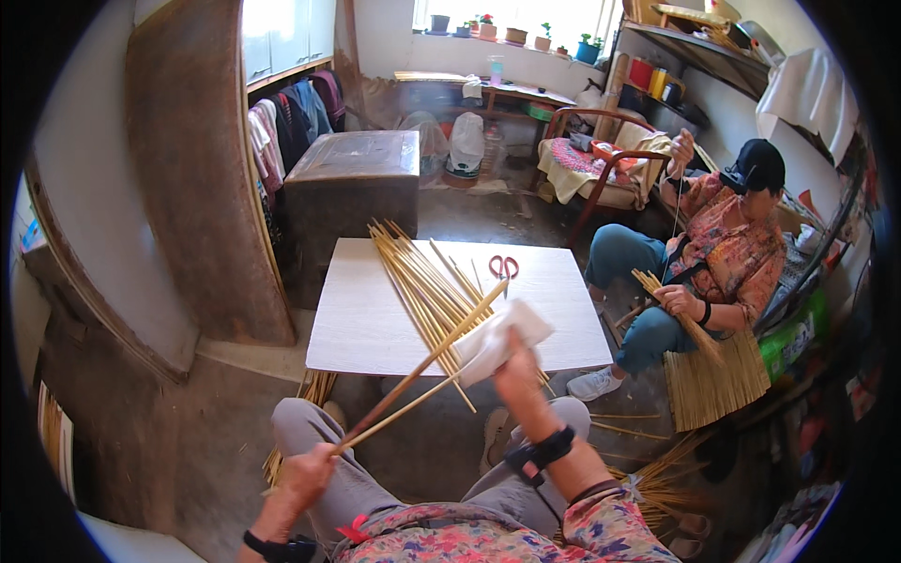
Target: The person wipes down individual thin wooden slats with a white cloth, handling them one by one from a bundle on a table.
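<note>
My left hand [308, 473] grips the near ends of two long stalks [422, 366], which spread apart away from it. A white cloth [512, 331] is clasped in my right hand [517, 362] over the near right part of the small white table [352, 310]. The lighter stalk runs up to the cloth; the browner one crosses above the table. Beneath them, a loose bundle of straw-coloured stalks [422, 288] lies slantwise across the tabletop. Red-handled scissors [504, 267] rest near the table's back right, beyond the cloth.
A co-worker [732, 246] sits at the right, holding a small stalk bundle [683, 317] and a raised thread. More stalks [654, 478] lie on the floor at my right. A brown box-like cabinet [352, 169] stands behind the table, and a wooden armchair [605, 165] at the back right.
</note>
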A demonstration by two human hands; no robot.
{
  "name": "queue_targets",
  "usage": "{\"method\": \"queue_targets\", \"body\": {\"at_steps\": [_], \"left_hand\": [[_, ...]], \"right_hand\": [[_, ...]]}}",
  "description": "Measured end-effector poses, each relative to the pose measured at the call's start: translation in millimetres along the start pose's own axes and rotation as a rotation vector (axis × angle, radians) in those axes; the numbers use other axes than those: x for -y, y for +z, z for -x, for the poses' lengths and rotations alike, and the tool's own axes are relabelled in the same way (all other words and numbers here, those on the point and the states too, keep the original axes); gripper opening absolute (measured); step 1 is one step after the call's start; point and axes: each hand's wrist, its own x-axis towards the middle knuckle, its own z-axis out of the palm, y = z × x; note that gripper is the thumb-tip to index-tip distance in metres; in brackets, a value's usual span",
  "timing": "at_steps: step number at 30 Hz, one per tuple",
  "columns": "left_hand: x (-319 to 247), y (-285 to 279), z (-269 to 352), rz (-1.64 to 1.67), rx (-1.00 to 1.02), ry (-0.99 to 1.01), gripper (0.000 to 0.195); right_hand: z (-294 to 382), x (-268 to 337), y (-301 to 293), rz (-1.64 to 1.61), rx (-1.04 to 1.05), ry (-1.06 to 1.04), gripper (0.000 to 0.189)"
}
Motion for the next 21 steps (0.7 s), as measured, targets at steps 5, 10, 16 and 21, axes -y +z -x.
{"method": "queue_targets", "body": {"at_steps": [5,10,16,21], "left_hand": [[69,-29,47,-0.081,-0.284,-0.154,0.009],[153,9,83,0.13,-0.378,-0.65,0.017],[190,83,79,0.019,-0.159,-0.794,0.019],[215,125,57,0.087,-0.122,-0.78,0.02]], "right_hand": [[-31,89,-48,0.111,-0.331,-0.349,0.035],[18,78,-76,0.866,-0.363,-0.307,0.045],[59,62,-102,0.753,-0.242,-0.389,0.036],[64,71,-154,1.374,-0.008,-0.494,0.03]]}}
